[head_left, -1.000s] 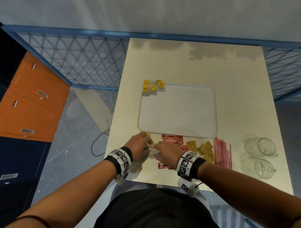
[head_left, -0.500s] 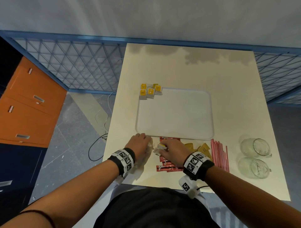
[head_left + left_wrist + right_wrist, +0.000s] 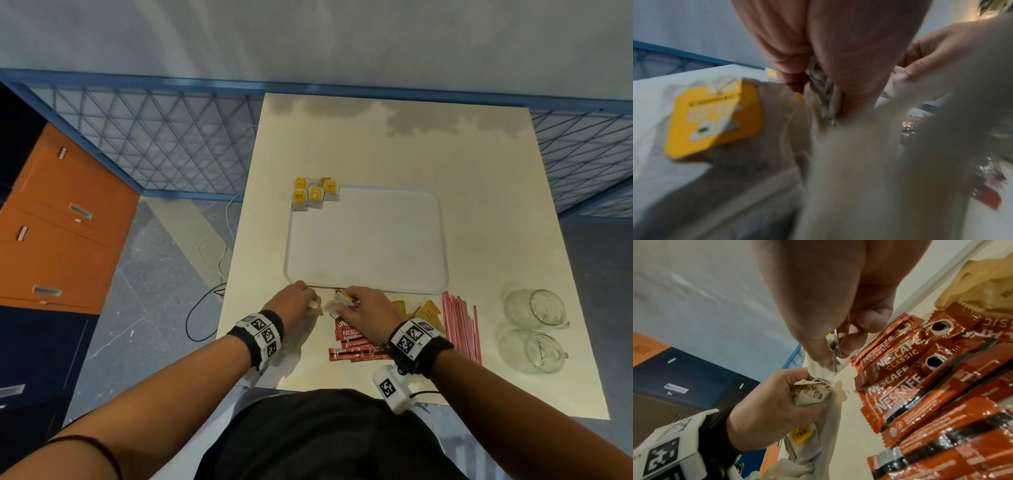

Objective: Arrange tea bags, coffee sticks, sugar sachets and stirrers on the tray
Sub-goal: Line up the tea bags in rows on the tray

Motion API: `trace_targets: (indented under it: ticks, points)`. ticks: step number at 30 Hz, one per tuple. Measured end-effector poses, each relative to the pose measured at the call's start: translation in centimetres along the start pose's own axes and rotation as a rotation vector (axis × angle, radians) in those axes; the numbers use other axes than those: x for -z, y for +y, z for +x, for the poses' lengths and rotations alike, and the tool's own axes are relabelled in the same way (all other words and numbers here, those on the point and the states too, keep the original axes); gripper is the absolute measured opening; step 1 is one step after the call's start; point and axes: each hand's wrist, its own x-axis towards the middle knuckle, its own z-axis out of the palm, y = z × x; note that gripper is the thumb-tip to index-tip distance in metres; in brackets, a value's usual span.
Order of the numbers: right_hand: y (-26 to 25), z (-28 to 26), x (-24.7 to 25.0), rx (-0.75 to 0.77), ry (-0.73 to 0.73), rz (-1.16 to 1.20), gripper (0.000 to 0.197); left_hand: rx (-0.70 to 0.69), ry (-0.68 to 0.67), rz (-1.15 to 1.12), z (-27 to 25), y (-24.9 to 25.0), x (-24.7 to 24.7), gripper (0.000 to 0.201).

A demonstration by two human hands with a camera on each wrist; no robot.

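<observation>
A white tray point(image 3: 366, 240) lies mid-table with several yellow-tagged tea bags point(image 3: 313, 195) at its far left corner. Just below the tray's near edge, my left hand point(image 3: 294, 303) grips a bunch of tea bags point(image 3: 809, 394) by their tops; a yellow tag point(image 3: 715, 116) hangs from them. My right hand point(image 3: 363, 308) pinches one tea bag point(image 3: 337, 303) between thumb and fingers, close to the left hand. Red coffee sticks point(image 3: 356, 344) lie under and beside my right hand. Brown sugar sachets point(image 3: 426, 310) and pink stirrers point(image 3: 460, 325) lie further right.
Two clear glass mugs point(image 3: 532, 329) lie on their sides at the table's right. The table's near edge runs close to my body. An orange drawer cabinet point(image 3: 58, 233) and a blue mesh fence point(image 3: 154, 144) stand left of the table. A cable point(image 3: 209, 284) trails on the floor.
Both hands stayed by the tray's near edge. The right hand shifted slightly right and now pinches a tea bag apart from the left hand's bunch. The head view tilted.
</observation>
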Motion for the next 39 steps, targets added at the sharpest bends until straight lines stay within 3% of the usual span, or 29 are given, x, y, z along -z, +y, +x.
trace_targets:
  ticks: [4, 11, 16, 20, 23, 28, 31, 35, 39]
  points:
    - [0.0, 0.2, 0.4, 0.004, 0.059, 0.07, 0.011, 0.078, 0.069, -0.124, 0.2, -0.1, 0.5, 0.027]
    - [-0.4, 0.7, 1.8, -0.034, 0.112, 0.22, 0.008, 0.139, 0.226, -0.631, 0.7, -0.2, 2.3, 0.031]
    - [-1.3, 1.1, 2.5, -0.019, 0.14, 0.291, 0.009, 0.219, 0.22, -0.986, 0.9, -0.1, 3.5, 0.032]
    - [-1.7, 1.6, 2.4, -0.007, 0.124, 0.329, 0.01, 0.303, 0.184, -1.407, 0.6, 0.5, 4.0, 0.04]
    - [-2.4, 1.8, 2.1, -0.005, 0.116, 0.354, 0.01, 0.286, 0.137, -1.61, 0.1, 0.8, 4.3, 0.031]
    - [-3.2, 2.4, 1.7, 0.025, 0.14, 0.323, 0.008, 0.285, 0.035, -1.728, -0.3, 1.1, 4.4, 0.021]
    - [-3.6, 2.6, 1.6, 0.043, 0.16, 0.274, 0.006, 0.256, -0.009, -1.725, -0.5, 1.6, 4.6, 0.033]
    - [-4.0, 2.5, 1.7, 0.073, 0.13, 0.283, 0.006, 0.26, 0.022, -1.672, -0.6, 1.8, 4.6, 0.032]
    - [-4.7, 2.0, 2.2, 0.077, 0.064, 0.411, 0.022, 0.272, 0.088, -1.612, -0.6, 1.5, 4.6, 0.02]
